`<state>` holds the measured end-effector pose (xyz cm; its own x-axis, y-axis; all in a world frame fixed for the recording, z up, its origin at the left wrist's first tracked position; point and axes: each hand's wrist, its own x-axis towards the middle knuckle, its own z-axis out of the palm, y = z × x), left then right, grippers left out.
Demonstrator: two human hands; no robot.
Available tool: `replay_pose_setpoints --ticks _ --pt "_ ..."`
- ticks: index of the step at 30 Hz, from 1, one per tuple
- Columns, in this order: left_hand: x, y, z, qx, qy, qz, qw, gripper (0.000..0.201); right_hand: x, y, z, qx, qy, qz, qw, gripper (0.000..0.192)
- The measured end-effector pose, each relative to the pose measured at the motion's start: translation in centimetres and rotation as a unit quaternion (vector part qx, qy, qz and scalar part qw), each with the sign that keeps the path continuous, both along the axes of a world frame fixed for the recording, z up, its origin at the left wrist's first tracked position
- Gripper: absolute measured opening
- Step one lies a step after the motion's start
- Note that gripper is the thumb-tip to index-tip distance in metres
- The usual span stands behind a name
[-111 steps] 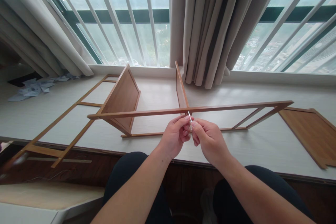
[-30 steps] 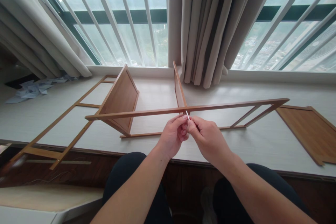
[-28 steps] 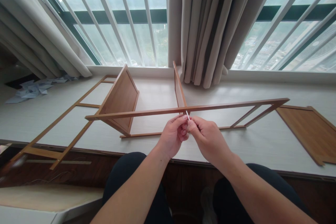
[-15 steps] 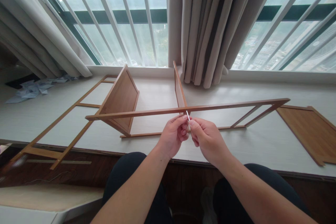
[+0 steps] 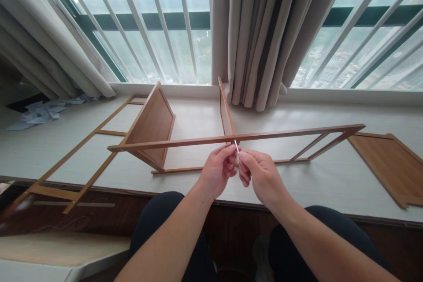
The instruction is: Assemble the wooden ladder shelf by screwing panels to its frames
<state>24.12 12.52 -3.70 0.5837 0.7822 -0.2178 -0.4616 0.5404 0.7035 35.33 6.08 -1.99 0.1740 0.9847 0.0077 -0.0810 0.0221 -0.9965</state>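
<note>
A half-built brown wooden shelf frame [image 5: 284, 131] lies on its side on the pale window ledge [image 5: 324, 180], with two panels [image 5: 150, 123] standing up inside it. My left hand [image 5: 216, 169] and my right hand [image 5: 261, 176] meet just below the frame's long front rail. Both pinch a thin silver metal tool [image 5: 236, 146] whose tip points up at the rail where the middle panel [image 5: 226, 116] meets it.
A second ladder-like side frame [image 5: 76, 150] lies flat at the left, overhanging the ledge. A loose brown panel [image 5: 388, 165] lies at the right. Crumpled paper [image 5: 39, 112] sits far left. Curtains [image 5: 261, 31] hang behind the shelf. My knees are under the ledge.
My right hand's fingers have shifted slightly around the silver tool, twisting it at the rail. The frame and my left hand stay where they were.
</note>
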Motion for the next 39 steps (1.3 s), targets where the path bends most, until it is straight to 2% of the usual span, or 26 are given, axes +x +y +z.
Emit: replay_pose_setpoints --ticks 3,9,26,39 --pt "0.02 0.0 0.0 -0.002 0.001 0.002 1.0 0.027 0.08 -0.07 -0.05 0.001 -0.027 0.001 1.0 0.043" --pt "0.09 -0.05 -0.2 -0.016 0.007 0.021 1.0 0.028 0.12 -0.47 0.19 0.022 -0.195 -0.018 0.98 0.039" --pt "0.19 -0.04 0.1 -0.011 0.003 0.012 1.0 0.027 0.41 -0.33 0.36 0.027 -0.249 -0.04 0.967 0.037" --pt "0.23 -0.02 -0.14 0.004 0.004 0.011 1.0 0.025 0.63 -0.14 0.7 0.07 -0.375 -0.072 0.922 0.034"
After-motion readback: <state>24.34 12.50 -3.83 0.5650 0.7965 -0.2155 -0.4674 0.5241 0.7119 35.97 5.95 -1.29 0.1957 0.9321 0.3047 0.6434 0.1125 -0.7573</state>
